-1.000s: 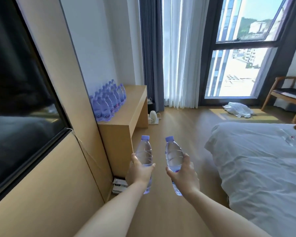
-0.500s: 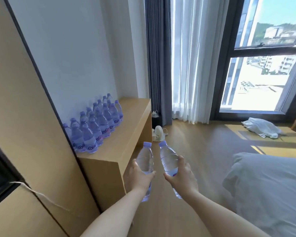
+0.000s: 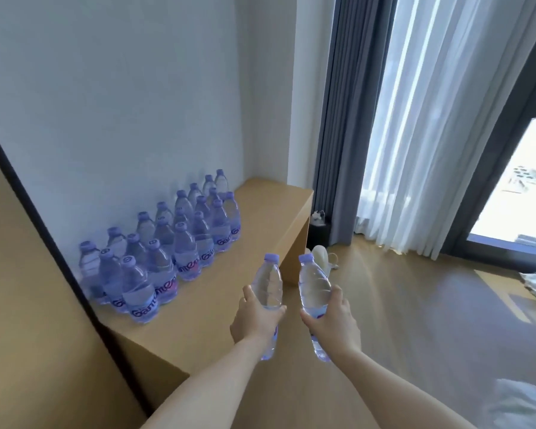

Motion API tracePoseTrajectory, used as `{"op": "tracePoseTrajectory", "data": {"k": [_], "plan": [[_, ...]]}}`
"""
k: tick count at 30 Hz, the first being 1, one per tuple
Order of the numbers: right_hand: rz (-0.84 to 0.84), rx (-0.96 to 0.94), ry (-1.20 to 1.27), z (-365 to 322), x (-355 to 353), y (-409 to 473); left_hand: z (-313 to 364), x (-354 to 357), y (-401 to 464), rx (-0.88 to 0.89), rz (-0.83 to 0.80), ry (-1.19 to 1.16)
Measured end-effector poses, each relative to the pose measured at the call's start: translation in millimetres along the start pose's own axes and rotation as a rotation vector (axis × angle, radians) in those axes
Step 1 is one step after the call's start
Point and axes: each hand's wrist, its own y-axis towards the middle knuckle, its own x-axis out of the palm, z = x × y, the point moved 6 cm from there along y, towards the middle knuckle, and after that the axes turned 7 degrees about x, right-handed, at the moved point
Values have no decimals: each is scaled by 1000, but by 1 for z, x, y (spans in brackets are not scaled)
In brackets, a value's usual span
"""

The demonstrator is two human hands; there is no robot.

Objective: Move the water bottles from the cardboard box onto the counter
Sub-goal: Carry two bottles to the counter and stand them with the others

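Note:
My left hand (image 3: 254,320) grips a clear water bottle with a purple cap (image 3: 268,284) around its middle, upright, over the counter's front edge. My right hand (image 3: 334,323) grips a second such bottle (image 3: 313,283), tilted slightly left, just right of the first. The wooden counter (image 3: 260,230) runs along the white wall. Several purple-capped bottles (image 3: 167,249) stand on it in rows against the wall, left of both hands. The cardboard box is out of view.
A tall wooden panel with a black edge (image 3: 28,274) bounds the counter on the left. Grey and white curtains (image 3: 399,134) hang by the window. White slippers (image 3: 321,258) lie on the wood floor past the counter's end. White bedding (image 3: 526,404) shows at lower right.
I have come closer to the counter and the view has swung left. Both hands carry their bottles up toward the countertop; the bottle rows now look larger and nearer.

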Motion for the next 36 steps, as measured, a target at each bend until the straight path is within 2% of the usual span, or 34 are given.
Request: {"op": "tracePoseTrajectory", "data": {"k": [7,14,23,29,36], "plan": [[-53,-23,39,-49,29,160,35,18,151,-60,36,-41],[-180,-72,81,-80,69,285,61,44,257,-122,50,-80],[-452,-148,100,-113,117,463,90,101,382,-295,178,-185],[-627,-197,93,-147,144,533,93,115,437,-437,319,-375],[-747,-244,42,-186,211,582,54,121,507,-607,414,-418]]}}
